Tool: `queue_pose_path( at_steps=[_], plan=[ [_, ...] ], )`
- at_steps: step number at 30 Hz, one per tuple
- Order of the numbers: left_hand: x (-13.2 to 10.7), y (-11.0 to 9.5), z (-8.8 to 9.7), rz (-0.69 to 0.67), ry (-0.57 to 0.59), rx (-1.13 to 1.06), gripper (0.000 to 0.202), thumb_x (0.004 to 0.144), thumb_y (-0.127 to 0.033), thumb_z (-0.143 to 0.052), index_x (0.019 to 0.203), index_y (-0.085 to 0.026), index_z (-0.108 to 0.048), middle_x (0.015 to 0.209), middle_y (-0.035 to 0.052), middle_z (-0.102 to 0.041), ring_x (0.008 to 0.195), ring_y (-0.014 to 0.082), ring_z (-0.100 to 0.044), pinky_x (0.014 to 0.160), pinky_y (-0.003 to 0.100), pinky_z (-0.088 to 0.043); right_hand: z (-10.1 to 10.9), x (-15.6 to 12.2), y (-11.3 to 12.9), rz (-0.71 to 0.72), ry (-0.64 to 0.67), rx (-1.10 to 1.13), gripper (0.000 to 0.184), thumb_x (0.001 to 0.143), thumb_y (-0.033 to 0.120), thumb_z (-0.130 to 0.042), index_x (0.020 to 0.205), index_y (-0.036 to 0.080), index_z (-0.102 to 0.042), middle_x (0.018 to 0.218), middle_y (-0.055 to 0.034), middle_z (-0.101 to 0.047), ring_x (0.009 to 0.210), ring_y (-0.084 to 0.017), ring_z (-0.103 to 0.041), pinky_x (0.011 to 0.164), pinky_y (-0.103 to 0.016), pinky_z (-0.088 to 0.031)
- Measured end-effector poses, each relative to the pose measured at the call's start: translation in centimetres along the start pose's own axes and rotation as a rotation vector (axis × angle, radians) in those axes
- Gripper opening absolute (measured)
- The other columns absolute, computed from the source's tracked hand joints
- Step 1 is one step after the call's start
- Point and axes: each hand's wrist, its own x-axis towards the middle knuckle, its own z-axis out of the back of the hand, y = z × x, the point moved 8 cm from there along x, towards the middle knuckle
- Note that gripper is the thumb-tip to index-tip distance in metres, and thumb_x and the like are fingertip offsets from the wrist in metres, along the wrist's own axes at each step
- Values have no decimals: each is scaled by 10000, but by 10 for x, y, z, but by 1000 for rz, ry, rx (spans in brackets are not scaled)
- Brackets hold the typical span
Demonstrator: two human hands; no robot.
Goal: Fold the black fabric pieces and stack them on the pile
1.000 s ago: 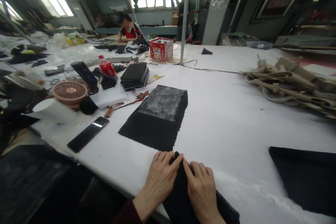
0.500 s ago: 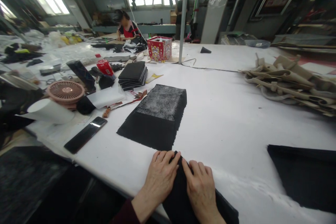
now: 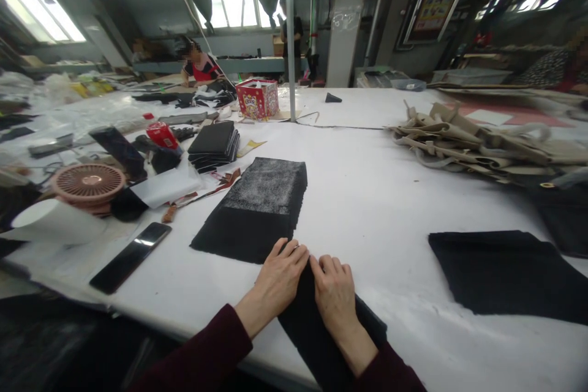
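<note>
My left hand (image 3: pixel 275 282) and my right hand (image 3: pixel 334 289) lie side by side on a folded black fabric piece (image 3: pixel 316 331) at the near edge of the white table (image 3: pixel 376 196). Fingers of both hands are stretched flat and press down on the cloth's far end. Just beyond my left fingertips rises a thick stack of black fabric pieces (image 3: pixel 257 208). Another flat black fabric piece (image 3: pixel 500 272) lies to the right.
A black phone (image 3: pixel 131 257), a pink round fan (image 3: pixel 87 182), a red bottle (image 3: pixel 158 131), a stack of black pads (image 3: pixel 215 142) and a red box (image 3: pixel 257 98) sit at left and behind. Beige straps (image 3: pixel 478 144) are piled at right. A pole (image 3: pixel 290 37) stands mid-table. Two people are at the far tables.
The camera has tilted and swung right, showing more of my sleeves and the right side. Both hands stay pressed on the black fabric in the same pose.
</note>
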Motion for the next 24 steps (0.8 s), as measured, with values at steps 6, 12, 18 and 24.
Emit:
queue_pose_path(
  at_steps=[6,12,18,24],
  plan=[
    [-6,1,-12,7,2,-6,396,909,-119,-459,1294,-187,-520,1293,46,-585,1292,208,-413,1138,400,-207,5,-5,-8,3,-1,40,304,914,105,-522,1186,206,-613,914,-52,-578,838,-202,-473,734,-349,-317],
    [-5,-5,-10,2,6,12,541,878,-86,-466,1405,-207,-425,1317,52,-567,1265,209,-443,1134,413,-227,10,-26,-28,23,-57,161,321,932,89,-469,1199,194,-612,908,-53,-556,851,-192,-473,750,-323,-345],
    [-6,-10,-8,-45,15,33,514,873,-91,-482,1365,-239,-478,1333,59,-540,1288,223,-426,1138,429,-236,15,-41,-36,31,-75,233,316,950,74,-409,1172,164,-615,895,-58,-537,830,-190,-462,758,-325,-370],
    [-5,-12,-13,-69,28,1,604,867,-39,-423,1448,-198,-375,1303,60,-567,1249,197,-461,1127,377,-242,18,-45,-38,16,-63,246,346,959,80,-383,1229,159,-584,918,-69,-545,851,-196,-477,766,-330,-384]
  ],
)
